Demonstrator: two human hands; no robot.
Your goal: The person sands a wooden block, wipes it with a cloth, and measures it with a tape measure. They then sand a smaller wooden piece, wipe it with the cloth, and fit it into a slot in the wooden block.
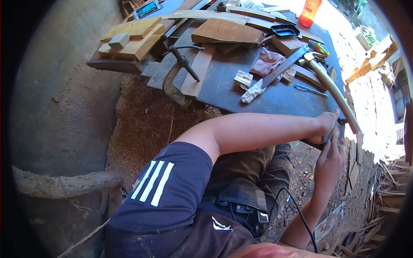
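Observation:
My left hand reaches across to the table's near right corner, its fingers curled. Just below it, my right hand comes up from underneath, its fingers pressed close to the left hand. A small dark grey piece shows between the hands; its kind is hidden by the fingers. Beside the hands lies a claw hammer, its long wooden handle running past the table edge. A blue pen rests nearby. Further in, a long blade has a grip wrapped in white material, next to a pink cloth.
A dark table carries several wooden boards and blocks. A C-clamp grips a board at its near edge. Behind are a blue-black tray, an orange cup and a phone. Wood scraps lie at right.

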